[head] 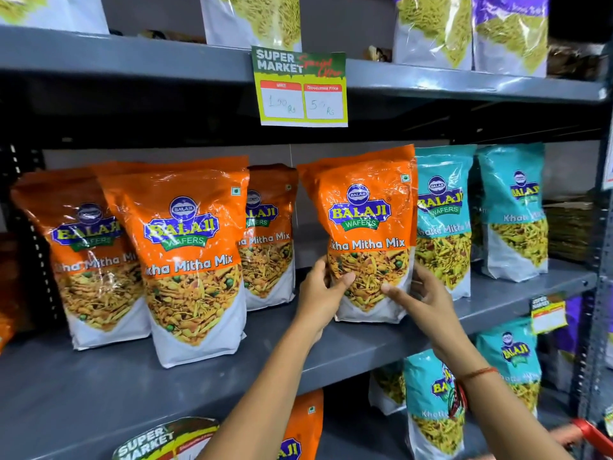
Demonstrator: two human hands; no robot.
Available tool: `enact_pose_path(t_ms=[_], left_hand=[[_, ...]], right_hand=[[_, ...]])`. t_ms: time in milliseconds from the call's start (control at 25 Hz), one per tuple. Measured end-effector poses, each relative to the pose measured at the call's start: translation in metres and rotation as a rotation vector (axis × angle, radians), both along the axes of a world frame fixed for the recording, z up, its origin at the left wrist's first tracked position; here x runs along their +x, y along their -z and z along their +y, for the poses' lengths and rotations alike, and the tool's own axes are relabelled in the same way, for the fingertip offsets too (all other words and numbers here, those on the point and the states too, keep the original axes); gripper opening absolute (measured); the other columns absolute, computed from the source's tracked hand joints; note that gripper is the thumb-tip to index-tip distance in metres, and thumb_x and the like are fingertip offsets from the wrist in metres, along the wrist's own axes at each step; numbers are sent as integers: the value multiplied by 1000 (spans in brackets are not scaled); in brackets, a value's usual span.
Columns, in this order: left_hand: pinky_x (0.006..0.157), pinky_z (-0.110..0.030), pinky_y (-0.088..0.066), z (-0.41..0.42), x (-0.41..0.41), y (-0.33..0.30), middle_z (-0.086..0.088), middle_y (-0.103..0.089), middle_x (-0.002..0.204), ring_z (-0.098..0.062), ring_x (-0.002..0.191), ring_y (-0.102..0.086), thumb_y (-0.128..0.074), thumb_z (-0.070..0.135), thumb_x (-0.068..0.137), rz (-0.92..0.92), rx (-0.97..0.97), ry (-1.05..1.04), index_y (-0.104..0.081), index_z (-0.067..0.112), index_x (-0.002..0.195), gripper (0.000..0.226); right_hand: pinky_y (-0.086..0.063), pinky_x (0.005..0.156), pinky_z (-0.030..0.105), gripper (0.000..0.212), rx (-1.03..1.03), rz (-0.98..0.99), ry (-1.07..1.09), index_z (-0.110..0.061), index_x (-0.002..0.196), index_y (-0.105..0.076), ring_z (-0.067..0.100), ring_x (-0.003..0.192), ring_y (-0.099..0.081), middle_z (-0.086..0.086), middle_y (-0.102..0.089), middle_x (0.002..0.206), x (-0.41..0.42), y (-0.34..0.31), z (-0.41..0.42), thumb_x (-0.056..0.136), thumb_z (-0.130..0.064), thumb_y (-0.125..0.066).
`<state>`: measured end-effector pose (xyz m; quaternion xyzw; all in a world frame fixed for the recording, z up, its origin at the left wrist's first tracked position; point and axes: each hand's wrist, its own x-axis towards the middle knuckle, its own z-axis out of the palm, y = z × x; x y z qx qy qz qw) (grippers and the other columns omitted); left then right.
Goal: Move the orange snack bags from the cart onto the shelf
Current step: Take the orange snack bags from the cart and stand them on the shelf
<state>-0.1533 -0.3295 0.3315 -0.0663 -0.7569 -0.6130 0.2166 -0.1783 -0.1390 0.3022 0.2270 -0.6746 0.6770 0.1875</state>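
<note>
An orange snack bag (366, 227) stands upright on the grey middle shelf (99, 393), with another orange bag just behind it. My left hand (320, 295) grips its lower left edge and my right hand (423, 298) holds its lower right edge. Three more orange bags stand to the left: one at the front (189, 254), one at the far left (89, 254), one further back (268, 234). The cart is out of view except a red bit (593, 434) at the bottom right.
Teal snack bags (444, 214) stand directly right of the held bag, with more (514, 207) beyond. A price card (300, 88) hangs from the upper shelf edge. White and purple bags sit on the top shelf. Teal and orange bags fill the shelf below.
</note>
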Motion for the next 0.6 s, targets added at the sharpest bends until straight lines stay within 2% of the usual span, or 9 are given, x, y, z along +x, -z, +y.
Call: enact_pose_path(t_ms=[80, 160, 240, 320, 440, 520, 600], left_hand=[[97, -29, -45, -1, 9, -2, -1, -54, 139, -16, 124, -53, -70, 29, 84, -9, 4, -4, -44, 26, 135, 57], [107, -32, -40, -3, 27, -11, -4, -43, 150, -20, 136, -44, -69, 28, 85, 9, -1, -33, -35, 20, 145, 69], [107, -27, -39, -11, 53, -24, -5, -42, 152, -17, 137, -42, -68, 25, 86, 98, -14, -86, -36, 20, 145, 68], [101, -18, -42, -28, 88, -37, -4, -49, 146, -14, 133, -48, -68, 24, 86, 239, -11, -153, -43, 21, 142, 61], [88, -7, -48, -73, 147, -57, 2, -62, 130, -4, 119, -59, -70, 25, 84, 449, 30, -305, -53, 20, 134, 53], [82, -7, -49, -109, 179, -69, 4, -65, 121, -2, 110, -64, -71, 23, 83, 555, 79, -408, -58, 19, 129, 48], [83, -9, -50, -157, 208, -76, 3, -67, 116, 0, 104, -66, -72, 21, 83, 616, 130, -518, -58, 26, 124, 44]], right_hand=[[-55, 90, 26, 76, -18, -4, 60, -23, 133, -54, 16, 116, -64, -2, -66, 129, 7, -2, -3, 66, -45, -81], [-48, 102, 37, 87, -67, 32, 203, -27, 141, -45, 19, 125, -55, 1, -55, 141, 17, -9, -6, 65, -51, -80], [-42, 109, 41, 87, -154, 119, 325, -31, 142, -42, 18, 130, -50, 3, -50, 143, 31, -23, -16, 67, -56, -80], [-40, 113, 41, 82, -246, 215, 357, -34, 142, -42, 12, 131, -48, 0, -49, 142, 52, -42, -39, 72, -54, -80], [-41, 112, 39, 77, -371, 293, 272, -31, 143, -42, 8, 130, -49, 0, -49, 143, 93, -71, -96, 76, -42, -79], [-43, 110, 35, 74, -414, 313, 152, -29, 141, -44, 8, 129, -50, 0, -50, 142, 122, -83, -137, 77, -37, -79], [-44, 108, 31, 71, -412, 341, 7, -27, 140, -46, 8, 128, -50, 2, -50, 140, 154, -87, -185, 78, -35, -78]])
